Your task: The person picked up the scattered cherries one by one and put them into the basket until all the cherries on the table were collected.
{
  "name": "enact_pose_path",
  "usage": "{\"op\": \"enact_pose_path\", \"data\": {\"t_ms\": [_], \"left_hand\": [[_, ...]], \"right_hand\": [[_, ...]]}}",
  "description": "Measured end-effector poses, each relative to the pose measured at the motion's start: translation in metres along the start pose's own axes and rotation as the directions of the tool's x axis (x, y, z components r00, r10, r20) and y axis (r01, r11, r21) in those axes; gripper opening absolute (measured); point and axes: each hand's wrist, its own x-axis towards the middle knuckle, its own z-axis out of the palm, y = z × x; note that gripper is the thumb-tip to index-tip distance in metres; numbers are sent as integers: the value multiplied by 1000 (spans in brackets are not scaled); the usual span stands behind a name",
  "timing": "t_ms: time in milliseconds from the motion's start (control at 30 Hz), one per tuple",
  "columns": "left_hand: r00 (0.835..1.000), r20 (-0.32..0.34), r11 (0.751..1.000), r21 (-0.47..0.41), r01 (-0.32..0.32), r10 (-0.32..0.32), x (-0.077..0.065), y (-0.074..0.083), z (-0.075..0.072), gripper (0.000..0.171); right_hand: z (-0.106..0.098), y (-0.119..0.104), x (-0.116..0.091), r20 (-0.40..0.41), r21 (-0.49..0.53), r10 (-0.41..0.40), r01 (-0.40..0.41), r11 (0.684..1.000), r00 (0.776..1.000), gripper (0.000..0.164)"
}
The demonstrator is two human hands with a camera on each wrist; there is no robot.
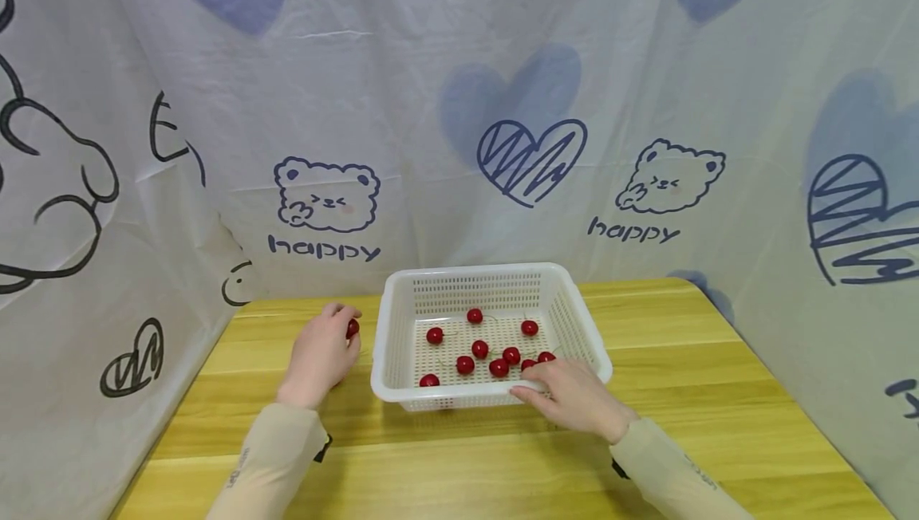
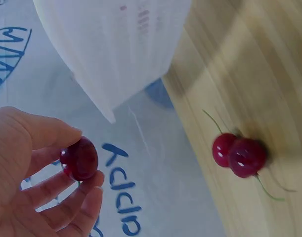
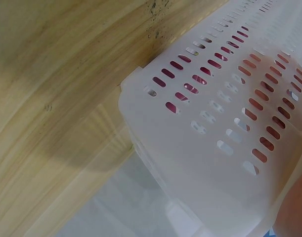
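A dark red cherry (image 2: 80, 159) is pinched between the thumb and fingers of my left hand (image 1: 319, 352), left of the white plastic basket (image 1: 391, 336). Two more cherries with green stems, one of them in front (image 2: 247, 157), lie together on the table in the left wrist view; the left hand mostly hides them from the head view. My right hand (image 1: 574, 396) grips the basket's near rim toward the right, thumb outside and fingers inside. Its fingers show through the slots in the right wrist view. Several cherries (image 1: 479, 348) are spread over the basket floor, some close to the right fingertips.
The basket stands on a yellow wood-grain table (image 1: 459, 472). A white cloth (image 1: 431, 185) printed with hearts and bears hangs behind the table and along both sides.
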Motion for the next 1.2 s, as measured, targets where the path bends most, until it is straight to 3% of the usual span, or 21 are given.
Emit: {"op": "enact_pose_path", "data": {"t_ms": [500,1033,1200], "left_hand": [[985,-118,988,-77,-133,123,7,35,18,33],[985,-32,981,-83,-174,172,3,60,39,30],[987,18,983,-92,-159,161,1,63,44,33]], "right_hand": [[1,1,0,-5,-6,0,0,1000,1000,41],[-1,0,0,10,11,6,-6,1000,1000,42],[-1,0,0,6,7,3,-3,1000,1000,42]]}}
